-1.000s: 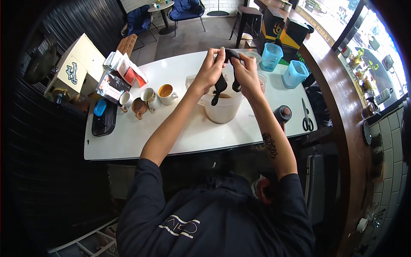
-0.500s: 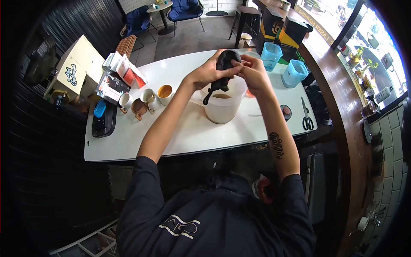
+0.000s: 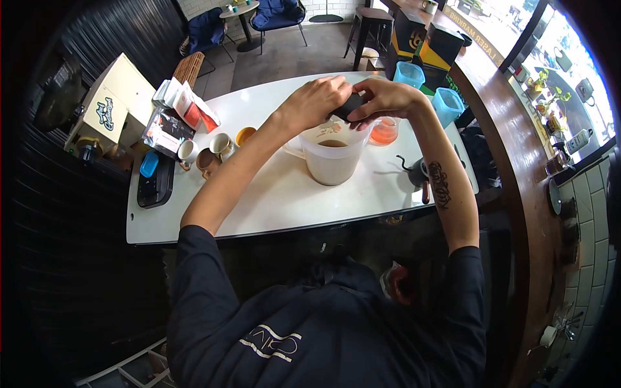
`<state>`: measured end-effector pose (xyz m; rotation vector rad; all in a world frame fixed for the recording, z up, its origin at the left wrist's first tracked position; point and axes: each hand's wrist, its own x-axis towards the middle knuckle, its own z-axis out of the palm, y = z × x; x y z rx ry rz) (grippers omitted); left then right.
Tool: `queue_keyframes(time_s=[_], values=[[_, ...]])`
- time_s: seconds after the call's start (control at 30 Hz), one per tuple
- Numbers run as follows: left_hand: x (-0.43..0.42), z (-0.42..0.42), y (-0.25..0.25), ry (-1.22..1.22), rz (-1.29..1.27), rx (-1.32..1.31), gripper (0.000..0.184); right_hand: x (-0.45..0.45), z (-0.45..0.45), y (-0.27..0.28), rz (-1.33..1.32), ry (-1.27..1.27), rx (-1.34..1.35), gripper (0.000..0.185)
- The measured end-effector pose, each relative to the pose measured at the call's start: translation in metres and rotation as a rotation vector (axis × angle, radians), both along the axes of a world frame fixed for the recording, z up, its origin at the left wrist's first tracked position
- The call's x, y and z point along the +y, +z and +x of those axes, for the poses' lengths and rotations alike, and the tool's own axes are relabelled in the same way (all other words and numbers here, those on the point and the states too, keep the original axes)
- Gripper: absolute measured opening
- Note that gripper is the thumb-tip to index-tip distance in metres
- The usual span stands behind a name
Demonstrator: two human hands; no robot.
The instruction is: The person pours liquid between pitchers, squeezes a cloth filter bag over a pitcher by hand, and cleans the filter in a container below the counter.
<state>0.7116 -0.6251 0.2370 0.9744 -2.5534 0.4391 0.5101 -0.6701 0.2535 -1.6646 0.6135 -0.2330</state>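
Observation:
My left hand (image 3: 322,97) is wrapped over the top of a dark black object (image 3: 349,108), and the fingers of my right hand (image 3: 387,100) close on its right side. Its kind I cannot make out, since my fingers cover most of it. Both hands are above the rim of a translucent white plastic pitcher (image 3: 334,165). Brownish liquid (image 3: 332,143) shows inside the pitcher. Just right of it stands a clear container with orange-red contents (image 3: 384,134). Beside my right forearm is a dark gooseneck kettle (image 3: 419,172) with a wooden handle, partly hidden.
Several mugs (image 3: 222,147) stand left of the pitcher, near a black scale-like device (image 3: 155,187) and a blue item (image 3: 149,164). Coffee bags (image 3: 194,110) and a cream machine (image 3: 113,107) are farther left. Two light-blue containers (image 3: 447,108) stand at the back right of the white table (image 3: 284,216).
The black object, earlier raised with a thin end dangling, is now lower and mostly covered by my fingers. My elbows have spread; the kettle's spout now shows, and the scissors are mostly hidden.

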Motion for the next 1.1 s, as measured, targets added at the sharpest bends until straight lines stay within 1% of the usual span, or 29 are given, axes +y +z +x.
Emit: queue_keyframes(time_s=[0.03,0.07,0.13,0.17,0.23,0.27,0.33,0.37,0.4,0.43,0.5,0.57,0.6,0.63,0.7,0.73,0.8,0.93,0.97,1.0,1.03,1.1], values=[[-0.002,0.0,-0.003,0.015,-0.128,-0.075,0.02,-0.003,0.005,-0.001,0.037,-0.013,0.027,0.038],[-0.005,0.0,-0.005,0.016,-0.128,-0.074,0.02,-0.004,0.01,-0.001,0.037,-0.013,0.027,0.038],[-0.005,-0.001,-0.007,0.063,-0.26,-0.195,0.015,-0.005,0.017,0.0,0.04,0.02,0.108,0.034],[-0.004,-0.002,-0.008,0.061,-0.261,-0.194,0.015,-0.009,0.022,-0.007,0.005,0.031,0.126,0.023],[0.002,-0.006,-0.007,0.207,-0.19,-0.219,0.02,-0.008,0.03,-0.01,-0.017,0.006,0.152,0.022],[-0.001,-0.006,-0.01,0.208,-0.19,-0.218,0.02,-0.008,0.032,-0.012,-0.036,-0.015,0.177,0.022],[-0.006,-0.004,-0.017,0.206,-0.163,-0.121,0.023,-0.012,0.039,-0.018,-0.045,-0.046,0.188,0.023],[-0.009,-0.004,-0.02,0.211,-0.162,-0.12,0.023,-0.014,0.04,-0.021,-0.076,-0.059,0.264,0.021],[-0.008,-0.006,-0.019,0.254,-0.089,-0.104,0.024,-0.013,0.042,-0.021,-0.103,-0.075,0.34,0.019],[-0.007,-0.008,-0.018,0.296,-0.017,-0.089,0.026,-0.011,0.045,-0.021,-0.101,-0.073,0.34,0.019],[-0.005,-0.01,-0.014,0.299,0.002,-0.097,0.027,-0.007,0.05,-0.021,-0.286,-0.167,0.567,0.018],[-0.003,-0.011,-0.014,0.305,0.021,-0.104,0.028,-0.012,0.052,-0.03,-0.32,-0.191,0.595,0.017],[-0.003,-0.012,-0.014,0.311,0.043,-0.115,0.025,-0.012,0.054,-0.032,-0.357,-0.214,0.623,0.018],[-0.003,-0.012,-0.014,0.315,0.063,-0.127,0.023,-0.01,0.055,-0.034,-0.357,-0.213,0.622,0.018],[-0.002,-0.013,-0.016,0.313,0.09,-0.117,0.023,-0.005,0.054,-0.039,-0.588,-0.266,0.639,0.017],[-0.002,-0.014,-0.017,0.31,0.117,-0.107,0.023,-0.007,0.053,-0.044,-0.585,-0.268,0.64,0.017],[-0.005,-0.013,-0.017,0.309,0.148,-0.08,0.022,-0.01,0.052,-0.053,-0.906,-0.262,0.533,0.019],[-0.005,-0.011,-0.016,0.314,0.215,0.019,0.018,-0.008,0.053,-0.053,-0.909,-0.35,0.505,0.021],[-0.005,-0.011,-0.015,0.315,0.216,0.018,0.018,-0.006,0.054,-0.053,-0.908,-0.37,0.511,0.021],[-0.005,-0.011,-0.013,0.336,0.271,0.016,0.018,-0.004,0.054,-0.052,-0.907,-0.39,0.517,0.02],[-0.005,-0.011,-0.012,0.356,0.326,0.012,0.019,-0.002,0.054,-0.051,-0.906,-0.391,0.517,0.02],[-0.005,-0.01,-0.013,0.362,0.357,0.02,0.02,0.002,0.053,-0.05,-0.937,-0.379,0.523,0.02]])
